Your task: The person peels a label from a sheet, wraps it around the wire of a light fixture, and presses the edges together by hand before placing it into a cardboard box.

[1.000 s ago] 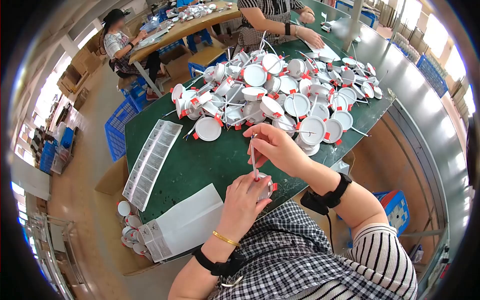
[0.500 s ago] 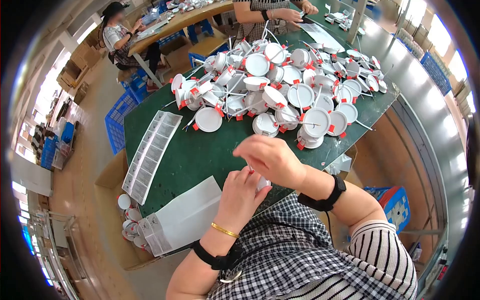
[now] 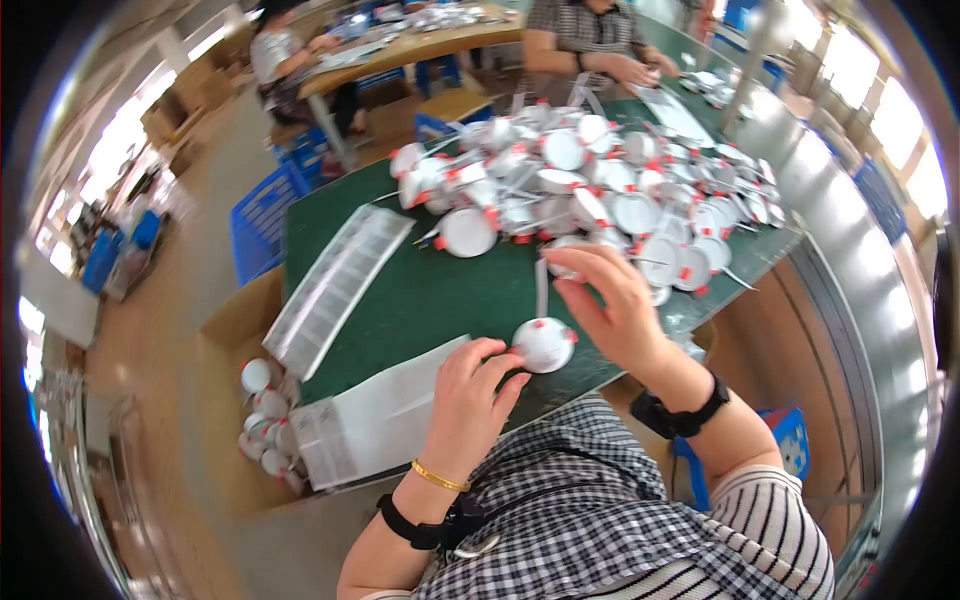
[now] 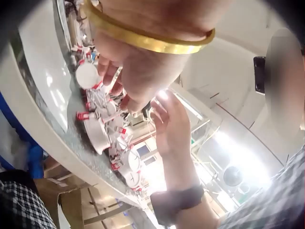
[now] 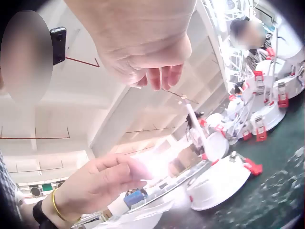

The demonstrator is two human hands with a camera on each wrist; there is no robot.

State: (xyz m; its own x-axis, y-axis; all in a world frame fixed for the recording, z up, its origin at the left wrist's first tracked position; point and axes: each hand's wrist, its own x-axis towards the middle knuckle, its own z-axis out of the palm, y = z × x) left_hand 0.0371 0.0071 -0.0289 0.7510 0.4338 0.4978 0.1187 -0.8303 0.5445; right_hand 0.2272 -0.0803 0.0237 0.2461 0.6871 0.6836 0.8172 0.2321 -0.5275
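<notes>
A round white downlight (image 3: pixel 545 347) with red clips stands on the green table in front of me, its white cable (image 3: pixel 542 290) sticking up. At its left edge in the head view are the fingertips of my left hand (image 3: pixel 466 400), the fingers loosely bent. The right wrist view shows the left hand apart from the downlight (image 5: pixel 219 183). My right hand (image 3: pixel 625 310) is at the right of the cable; the right wrist view shows its relaxed fingers just above the cable's free end, holding nothing.
A large heap of similar downlights (image 3: pixel 563 150) covers the table's far part. Printed label sheets (image 3: pixel 340 285) and a white sheet (image 3: pixel 400 405) lie at left. Beside the table stands a cardboard box (image 3: pixel 235 320) with more downlights. A person (image 3: pixel 590 45) works at the far end.
My right hand let go of the cable, passed over the left hand and drew back right. The left hand came off the downlight to the left, leaving it uncovered. The head view shifted.
</notes>
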